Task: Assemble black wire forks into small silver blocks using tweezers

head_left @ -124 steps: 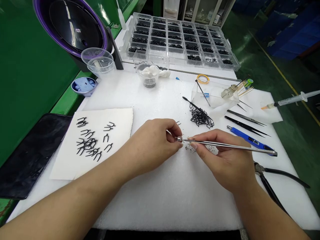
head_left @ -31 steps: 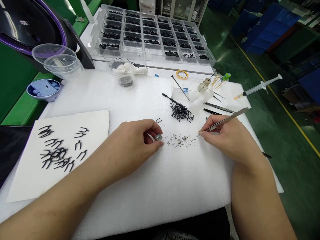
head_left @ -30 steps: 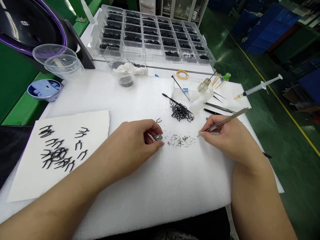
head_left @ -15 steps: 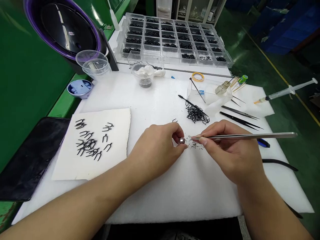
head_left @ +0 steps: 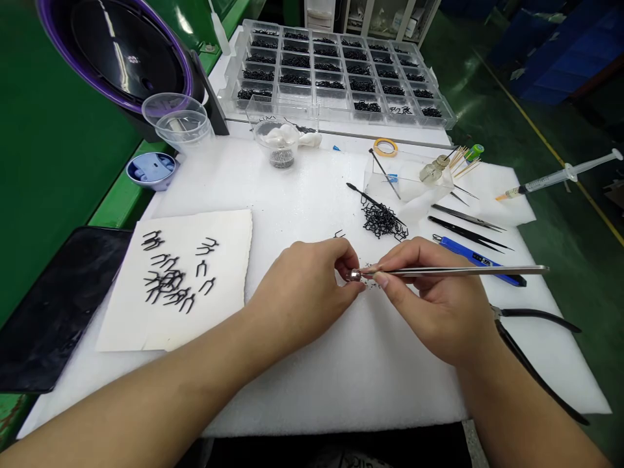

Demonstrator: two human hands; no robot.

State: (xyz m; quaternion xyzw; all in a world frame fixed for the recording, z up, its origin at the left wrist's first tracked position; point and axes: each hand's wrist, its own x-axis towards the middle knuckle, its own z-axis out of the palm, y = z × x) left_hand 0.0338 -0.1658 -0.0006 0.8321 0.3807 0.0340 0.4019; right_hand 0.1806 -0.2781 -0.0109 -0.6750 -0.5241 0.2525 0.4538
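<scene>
Since the earlier view, the right hand (head_left: pixel 439 305) had swung in close to the left hand (head_left: pixel 299 292), and the long steel tweezers (head_left: pixel 463 271) had dropped from a raised slant to lie almost level. The left hand's grip was closed, its fingertips (head_left: pixel 345 257) pinching a small shiny metal piece (head_left: pixel 353 275) that showed just past them. The right hand's grip was closed on the tweezers near their working end, and that end was hidden by the fingers, so whether the tweezers held anything could not be told. Their hidden end lay just beside the metal piece, perhaps touching it. Work this fine seemed to call for both forearms staying low and the two grips steady against each other, with only light pressure on the tweezers. Tiny black specks (head_left: pixel 372 267) lay on the white foam pad (head_left: pixel 322 396) just under the hands. Beyond them sat a heap of black wire forks (head_left: pixel 383 221), with more forks on a sheet of white paper (head_left: pixel 224 325) to the left. A blue-handled tool (head_left: pixel 475 262) and black-handled pliers (head_left: pixel 531 348) lay to the right.
</scene>
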